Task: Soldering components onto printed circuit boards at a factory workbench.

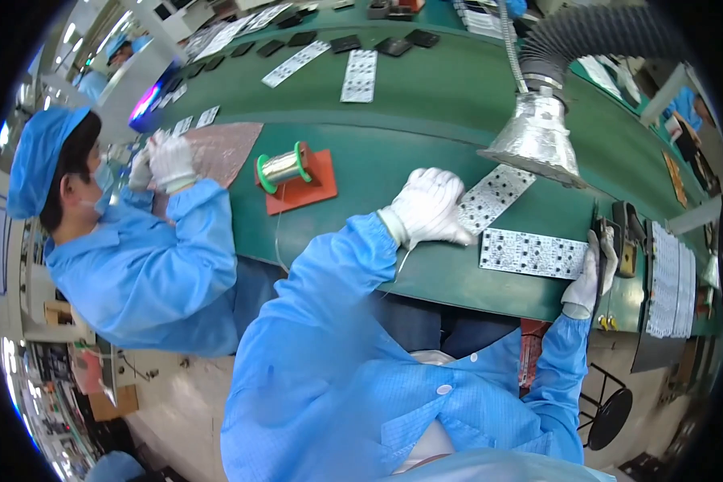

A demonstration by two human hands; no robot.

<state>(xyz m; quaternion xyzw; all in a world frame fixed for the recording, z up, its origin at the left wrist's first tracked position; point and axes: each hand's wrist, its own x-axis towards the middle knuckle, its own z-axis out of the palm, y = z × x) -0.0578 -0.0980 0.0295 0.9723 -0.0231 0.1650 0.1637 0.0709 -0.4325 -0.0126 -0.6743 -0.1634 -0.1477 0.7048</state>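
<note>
My left hand (427,207), in a white glove, rests on the green bench with fingers curled on the near end of a white circuit board panel (498,193); a thin solder wire (404,259) hangs from under it. A second white panel (533,253) lies flat just right of that hand. My right hand (593,277), also gloved, grips a dark soldering tool (602,241) at the panel's right end.
A silver fume hood on a ribbed hose (536,136) hangs over the panels. A solder spool on an orange pad (291,173) sits to the left. A co-worker in blue (136,257) works at left. Stacked panels (667,281) lie at right, more boards (360,76) on the far belt.
</note>
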